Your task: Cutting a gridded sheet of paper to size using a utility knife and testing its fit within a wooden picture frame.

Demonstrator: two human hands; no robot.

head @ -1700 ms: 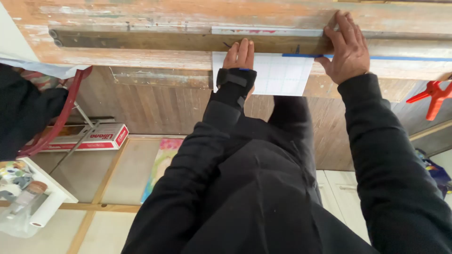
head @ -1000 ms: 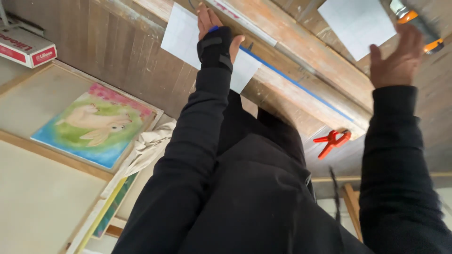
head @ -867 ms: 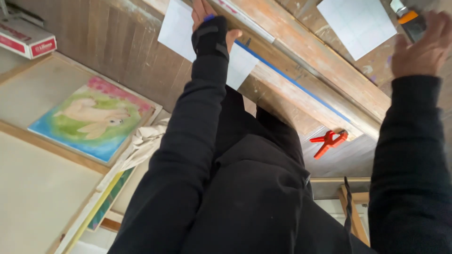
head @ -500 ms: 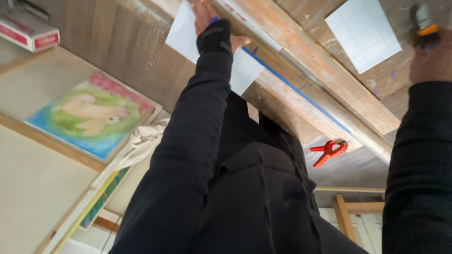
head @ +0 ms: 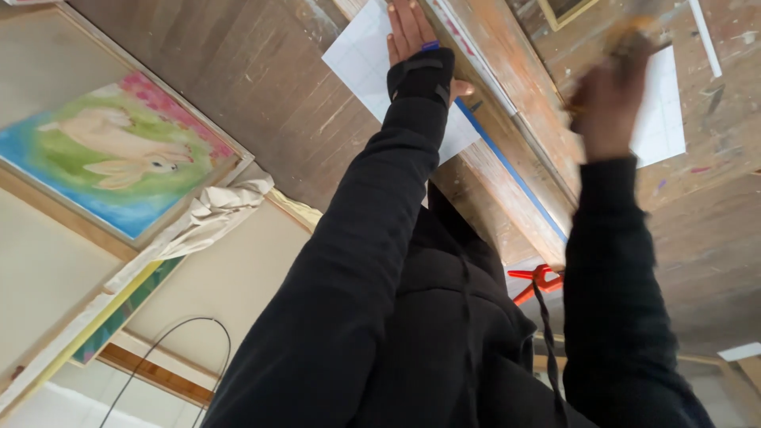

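Observation:
My left hand (head: pixel 414 32), with a black wrist brace below it, lies flat with straight fingers on a white gridded sheet of paper (head: pixel 357 63) that hangs over the edge of a worn, paint-stained wooden table (head: pixel 547 95). A strip of blue tape (head: pixel 511 174) runs along that edge from beside the sheet. My right hand (head: pixel 606 99) is blurred and raised over the tabletop, closed around an orange and grey tool (head: pixel 630 36) whose kind I cannot make out. A second white gridded sheet (head: pixel 664 111) lies on the table just behind that hand.
A red spring clamp (head: pixel 535 281) sits under the table edge. On the floor to the left lie a painting of a rabbit (head: pixel 103 150) in a wooden frame, crumpled pale cloth (head: pixel 210 222) and a thin black cable (head: pixel 186 337). My black jacket fills the lower middle.
The view has swung left and down the table. My right hand left the table edge, reached right, closed on the orange and grey tool and brought it back. My left hand stayed on the sheet.

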